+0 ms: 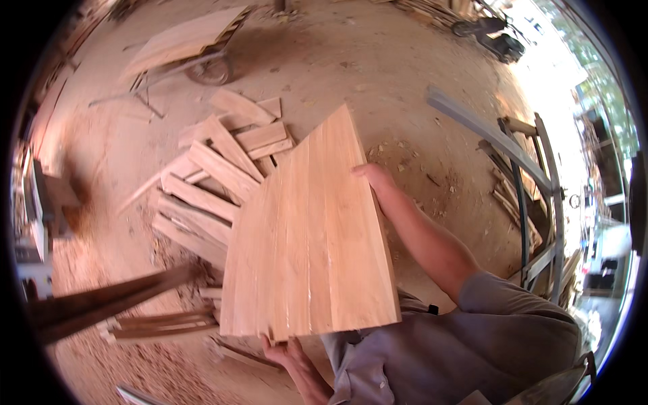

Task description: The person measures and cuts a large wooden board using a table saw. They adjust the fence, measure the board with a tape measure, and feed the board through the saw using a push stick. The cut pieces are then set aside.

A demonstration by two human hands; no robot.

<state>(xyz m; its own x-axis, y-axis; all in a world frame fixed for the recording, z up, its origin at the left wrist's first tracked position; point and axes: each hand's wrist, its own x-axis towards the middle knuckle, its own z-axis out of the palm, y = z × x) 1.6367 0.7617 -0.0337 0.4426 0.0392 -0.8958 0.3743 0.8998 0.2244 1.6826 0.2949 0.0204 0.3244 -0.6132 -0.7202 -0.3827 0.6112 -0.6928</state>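
Observation:
A large wooden panel [307, 236], made of several strips joined edge to edge, is held up in front of my body. One edge of it curves, and it narrows to a point at the far end. My right hand [372, 177] grips its right edge near the far end, with the thumb on top and the other fingers hidden beneath. At the near edge, my left hand [283, 349] is closed on the panel from below; part of that hand is hidden by the wood.
Loose boards [216, 169] lie piled beyond and left of the panel. A wheelbarrow [209, 71] carrying wooden panels [182, 40] stands far left. A dark post [115, 300] juts in at left. On the right is a metal frame [499, 138]; a motorcycle [496, 37] stands far right.

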